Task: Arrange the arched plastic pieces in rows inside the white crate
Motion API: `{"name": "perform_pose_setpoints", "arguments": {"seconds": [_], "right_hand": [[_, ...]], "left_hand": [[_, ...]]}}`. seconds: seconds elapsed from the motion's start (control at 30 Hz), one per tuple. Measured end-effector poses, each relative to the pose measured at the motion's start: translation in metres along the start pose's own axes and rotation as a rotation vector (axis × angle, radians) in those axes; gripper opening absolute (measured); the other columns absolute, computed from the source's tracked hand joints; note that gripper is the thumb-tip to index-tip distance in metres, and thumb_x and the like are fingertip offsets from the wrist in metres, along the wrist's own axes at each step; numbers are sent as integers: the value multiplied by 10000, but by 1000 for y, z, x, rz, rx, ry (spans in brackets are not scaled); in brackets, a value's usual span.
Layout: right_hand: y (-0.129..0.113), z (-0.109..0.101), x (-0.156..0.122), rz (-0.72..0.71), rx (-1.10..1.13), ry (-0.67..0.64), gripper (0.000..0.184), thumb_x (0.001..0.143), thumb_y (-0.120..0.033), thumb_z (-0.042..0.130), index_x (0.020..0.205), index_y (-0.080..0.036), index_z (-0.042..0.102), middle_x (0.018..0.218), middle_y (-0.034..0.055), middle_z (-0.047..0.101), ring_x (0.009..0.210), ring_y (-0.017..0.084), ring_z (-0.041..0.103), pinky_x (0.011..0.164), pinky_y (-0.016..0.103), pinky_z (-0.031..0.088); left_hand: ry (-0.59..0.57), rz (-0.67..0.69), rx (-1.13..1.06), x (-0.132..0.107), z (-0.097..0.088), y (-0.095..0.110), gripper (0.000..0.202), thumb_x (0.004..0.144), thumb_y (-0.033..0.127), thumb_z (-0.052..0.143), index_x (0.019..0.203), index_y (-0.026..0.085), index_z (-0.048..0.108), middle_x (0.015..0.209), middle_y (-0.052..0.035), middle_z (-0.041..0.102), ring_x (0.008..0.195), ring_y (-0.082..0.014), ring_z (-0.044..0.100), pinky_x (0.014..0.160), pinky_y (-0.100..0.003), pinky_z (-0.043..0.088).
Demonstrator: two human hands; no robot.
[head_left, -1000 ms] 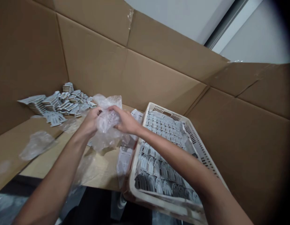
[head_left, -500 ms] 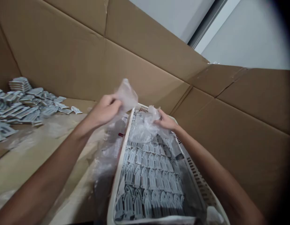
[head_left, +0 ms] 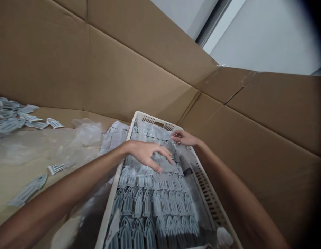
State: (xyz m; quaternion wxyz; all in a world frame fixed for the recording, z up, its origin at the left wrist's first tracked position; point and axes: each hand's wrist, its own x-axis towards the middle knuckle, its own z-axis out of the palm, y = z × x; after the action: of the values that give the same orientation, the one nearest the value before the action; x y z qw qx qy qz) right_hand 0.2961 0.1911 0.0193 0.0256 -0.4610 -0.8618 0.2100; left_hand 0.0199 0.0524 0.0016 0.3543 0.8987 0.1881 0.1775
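Note:
A cream slotted plastic crate [head_left: 211,202] lies in front of me, filled with rows of small grey arch-shaped card tags [head_left: 155,204]. A clear plastic sheet [head_left: 152,133] covers the tags at the crate's far end. My left hand [head_left: 147,155] lies over that end with fingers spread, pressing the sheet flat. My right hand [head_left: 183,137] rests on the sheet near the far right corner, fingers stretched out. Neither hand grips anything.
Tall brown cardboard walls [head_left: 119,76] close in the back and right. On the cardboard table [head_left: 10,173] to the left lie crumpled clear bags [head_left: 85,133], a printed paper [head_left: 114,133], loose tags [head_left: 28,190] and a heap of tags [head_left: 10,116].
Both hands held crumpled clear plastic above the table. They moved right over the crate, the left let go of its bag, and both now lie flat on the sheet. The view swung right.

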Motion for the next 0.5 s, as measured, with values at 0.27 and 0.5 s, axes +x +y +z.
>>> {"name": "perform_pose_setpoints", "arguments": {"seconds": [0.27,0.5], "right_hand": [[-110,41,49,-436,132,239,595,916,-580,722,1376,-216,627,1454,166,645,1302,344,641,1114,571,535],[-266,118,140,-598,-194,-236,1262,704,-664,919,1711,-291,256,1764,184,243,1585,424,327,1251,610,363]], "left_hand": [[662,-1125,517,-142,-6,11,564,993,417,449,1395,107,695,1448,-223,654,1408,-414,544,1203,-555,396],[535,-1685,430,-250,45,66,851,979,680,273,1607,143,477,1529,-251,546,1401,-451,537,1161,-533,405]]}}
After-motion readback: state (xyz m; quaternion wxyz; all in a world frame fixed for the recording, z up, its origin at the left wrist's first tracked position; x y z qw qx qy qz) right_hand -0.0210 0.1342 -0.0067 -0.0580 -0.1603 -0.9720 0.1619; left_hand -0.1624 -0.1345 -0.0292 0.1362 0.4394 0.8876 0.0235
